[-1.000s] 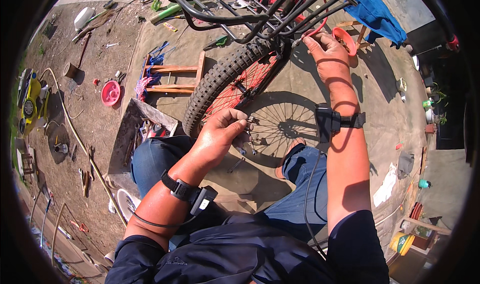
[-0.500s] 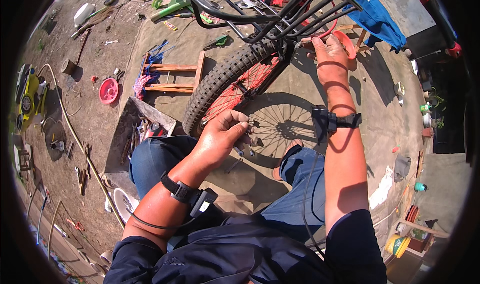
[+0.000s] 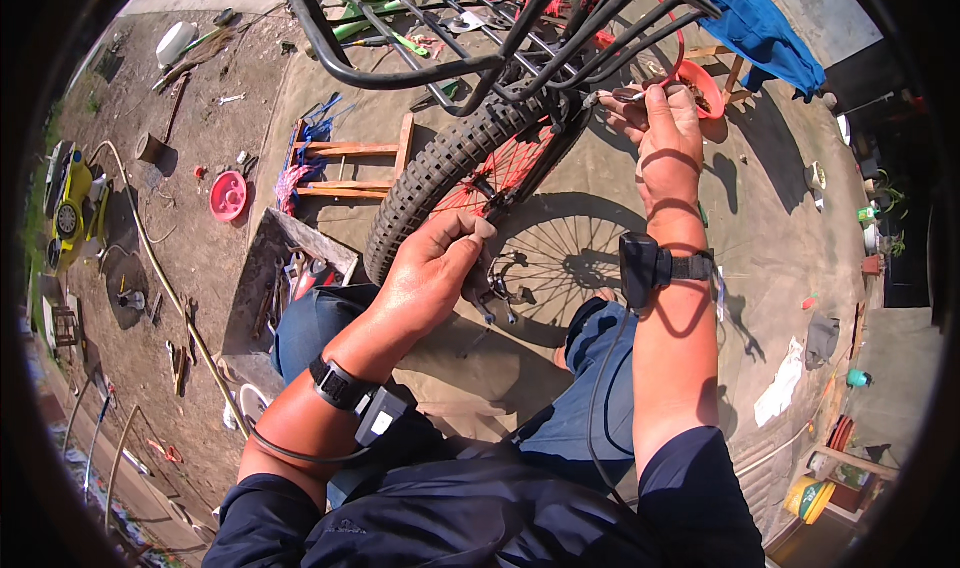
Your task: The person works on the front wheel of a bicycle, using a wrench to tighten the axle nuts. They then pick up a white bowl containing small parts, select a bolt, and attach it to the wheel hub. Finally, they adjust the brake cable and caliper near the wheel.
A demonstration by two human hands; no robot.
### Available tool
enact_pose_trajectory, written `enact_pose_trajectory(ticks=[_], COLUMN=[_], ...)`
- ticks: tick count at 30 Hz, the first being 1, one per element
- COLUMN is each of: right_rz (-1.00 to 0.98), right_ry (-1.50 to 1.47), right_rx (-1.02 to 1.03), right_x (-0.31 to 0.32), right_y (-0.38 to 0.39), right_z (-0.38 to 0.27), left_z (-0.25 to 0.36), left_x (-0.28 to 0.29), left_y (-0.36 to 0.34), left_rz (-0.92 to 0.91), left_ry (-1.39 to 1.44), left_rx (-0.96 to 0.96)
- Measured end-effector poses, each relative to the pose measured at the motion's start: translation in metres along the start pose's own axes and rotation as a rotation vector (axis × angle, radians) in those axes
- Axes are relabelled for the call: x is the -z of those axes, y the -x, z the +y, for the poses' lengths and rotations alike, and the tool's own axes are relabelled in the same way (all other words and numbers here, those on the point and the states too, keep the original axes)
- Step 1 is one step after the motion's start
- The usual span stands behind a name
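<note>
A bicycle wheel (image 3: 420, 173) with a knobbly black tyre and red inside it stands ahead of me, below a black tubular rack (image 3: 385, 76). My left hand (image 3: 432, 268) is closed beside the wheel, its thumb against its fingers. Small metal bike parts (image 3: 510, 278) hang out from under the fingers, with cable-like ends; they look like brake pieces, but the hand partly hides them. My right hand (image 3: 668, 138) is up at the frame near the top of the tyre, thumb and fingers pinching a small metal piece (image 3: 630, 95). Its exact kind is hard to make out.
A tool box (image 3: 262, 288) with spanners lies left of my knee. Beyond it are a wooden stool frame (image 3: 350, 150) and a pink bowl (image 3: 229, 196). An orange bowl (image 3: 708, 93) and a blue cloth (image 3: 760, 28) are at the far right. A hose (image 3: 150, 248) runs along the left.
My right hand has shifted slightly down and its fingers have spread a little around the small piece. My left hand has turned slightly, still holding the metal parts. The whole view has shifted a little.
</note>
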State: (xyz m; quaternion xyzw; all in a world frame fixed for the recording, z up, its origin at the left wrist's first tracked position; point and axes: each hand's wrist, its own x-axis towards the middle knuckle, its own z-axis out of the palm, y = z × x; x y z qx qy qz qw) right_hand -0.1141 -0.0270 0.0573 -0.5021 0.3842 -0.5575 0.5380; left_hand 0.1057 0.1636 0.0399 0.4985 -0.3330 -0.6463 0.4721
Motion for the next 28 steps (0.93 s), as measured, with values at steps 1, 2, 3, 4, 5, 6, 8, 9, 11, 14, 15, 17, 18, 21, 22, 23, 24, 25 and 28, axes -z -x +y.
enact_pose_trajectory(ticks=[1,2,3,4,5,6,8,9,11,14,15,17,18,21,22,23,24,25,28], right_rz=[-0.002,-0.003,-0.002,-0.017,-0.004,0.011,0.044,0.062,0.097,0.138,0.116,0.071,0.038,-0.032,-0.044,-0.055,-0.066,-0.035,0.028], right_ry=[-0.034,-0.068,-0.098,-0.145,-0.159,-0.169,-0.176,-0.171,-0.136,0.010,0.057,0.149,0.341,0.693,0.774,0.856,0.938,1.062,1.307], right_rx=[0.004,0.008,0.012,0.024,0.034,0.047,0.070,0.079,0.092,0.087,0.072,0.041,0.089,0.126,0.178,0.231,0.285,0.232,0.122], right_x=[0.000,0.000,0.001,-0.002,-0.002,0.000,0.002,0.001,0.003,0.019,0.021,0.025,0.025,0.025,0.026,0.029,0.030,0.030,0.028], right_y=[0.000,0.000,0.002,0.004,0.003,0.003,0.003,0.004,0.007,0.009,0.009,0.009,0.007,0.008,0.007,0.005,0.004,0.004,0.003], right_z=[0.000,-0.001,-0.004,-0.006,-0.006,-0.006,-0.009,-0.014,-0.023,-0.029,-0.025,-0.016,-0.012,-0.005,-0.002,0.001,0.001,0.001,-0.002], left_z=[0.007,0.010,0.013,0.018,0.022,0.025,0.027,0.026,0.024,0.023,0.023,0.023,0.023,0.024,0.024,0.024,0.025,0.025,0.026], left_x=[-0.001,0.001,0.002,0.003,0.005,0.005,0.006,0.008,0.011,0.009,0.009,0.010,0.011,0.011,0.010,0.009,0.009,0.009,0.010], left_y=[-0.004,-0.012,-0.021,-0.030,-0.038,-0.048,-0.064,-0.070,-0.074,-0.074,-0.075,-0.075,-0.075,-0.074,-0.073,-0.073,-0.072,-0.072,-0.072], left_rz=[0.031,0.088,0.141,0.244,0.269,0.306,0.372,0.401,0.447,0.474,0.474,0.473,0.458,0.434,0.441,0.448,0.444,0.441,0.438], left_ry=[-0.094,-0.298,-0.498,-0.748,-0.796,-0.852,-0.935,-0.961,-0.962,-0.877,-0.840,-0.767,-0.696,-0.563,-0.573,-0.582,-0.585,-0.588,-0.609], left_rx=[-0.037,-0.174,-0.313,-0.569,-0.632,-0.728,-0.827,-0.827,-0.819,-0.767,-0.733,-0.665,-0.634,-0.574,-0.578,-0.581,-0.589,-0.596,-0.597])
